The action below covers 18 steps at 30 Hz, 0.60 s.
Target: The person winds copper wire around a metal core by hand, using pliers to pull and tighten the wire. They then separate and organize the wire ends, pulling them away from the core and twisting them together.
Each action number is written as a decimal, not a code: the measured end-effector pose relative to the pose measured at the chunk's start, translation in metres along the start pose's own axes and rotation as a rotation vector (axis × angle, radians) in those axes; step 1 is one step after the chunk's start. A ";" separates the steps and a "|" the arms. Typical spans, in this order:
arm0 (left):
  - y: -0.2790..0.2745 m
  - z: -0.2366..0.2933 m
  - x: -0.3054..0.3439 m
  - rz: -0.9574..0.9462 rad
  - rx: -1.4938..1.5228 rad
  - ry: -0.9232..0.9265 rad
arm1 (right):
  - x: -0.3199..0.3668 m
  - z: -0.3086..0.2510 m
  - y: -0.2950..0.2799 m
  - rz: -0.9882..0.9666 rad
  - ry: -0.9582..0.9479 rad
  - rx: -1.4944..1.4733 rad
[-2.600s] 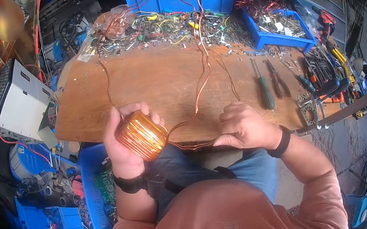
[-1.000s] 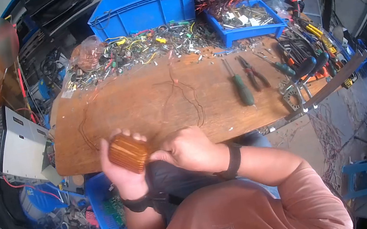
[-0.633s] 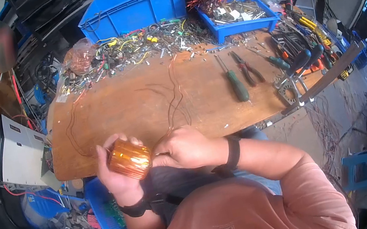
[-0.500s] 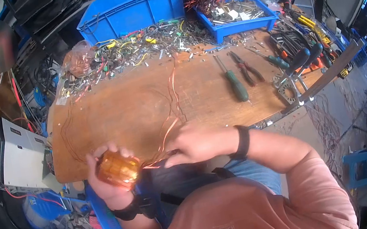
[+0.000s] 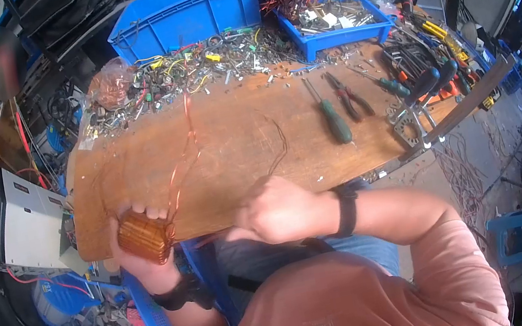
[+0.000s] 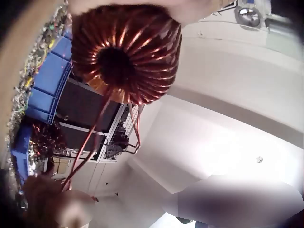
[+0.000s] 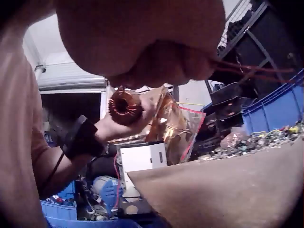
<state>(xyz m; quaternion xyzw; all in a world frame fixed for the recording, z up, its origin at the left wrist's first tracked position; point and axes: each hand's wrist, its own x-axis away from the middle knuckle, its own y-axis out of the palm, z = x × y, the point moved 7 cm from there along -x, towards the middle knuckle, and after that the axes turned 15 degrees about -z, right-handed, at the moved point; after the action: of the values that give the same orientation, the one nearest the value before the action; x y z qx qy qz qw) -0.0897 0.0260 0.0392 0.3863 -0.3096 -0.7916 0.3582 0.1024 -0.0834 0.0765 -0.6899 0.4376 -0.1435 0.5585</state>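
Observation:
A ring-shaped coil wound with copper wire sits in my left hand, its fingers curled over the far side. In the left wrist view the coil shows its dark centre hole, with loose copper leads running out of it. Other copper strands rise from the coil over the wooden table. To the right, my right hand is closed in a fist on copper wire; the wire ends stick out of the fist in the right wrist view. Both hands are at the table's near edge.
On the wooden table lie a green-handled screwdriver and pliers. Scrap wire pieces cover the back, before a large blue bin. A blue tray holds metal parts. More tools and a metal clamp crowd the right.
My left hand has moved left with the coil, which has turned. The gap between my hands has widened, and the rising copper strands have swung left. My right hand has stayed close to its place.

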 end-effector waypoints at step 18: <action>0.049 -0.029 -0.004 -0.249 0.047 -0.082 | -0.011 0.006 0.007 0.030 -0.048 -0.199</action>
<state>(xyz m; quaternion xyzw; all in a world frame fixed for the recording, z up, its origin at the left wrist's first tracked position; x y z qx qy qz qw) -0.0474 -0.0038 0.0634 0.3975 -0.2920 -0.8375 0.2350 0.0972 -0.0712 0.0710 -0.7387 0.4463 -0.0745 0.4995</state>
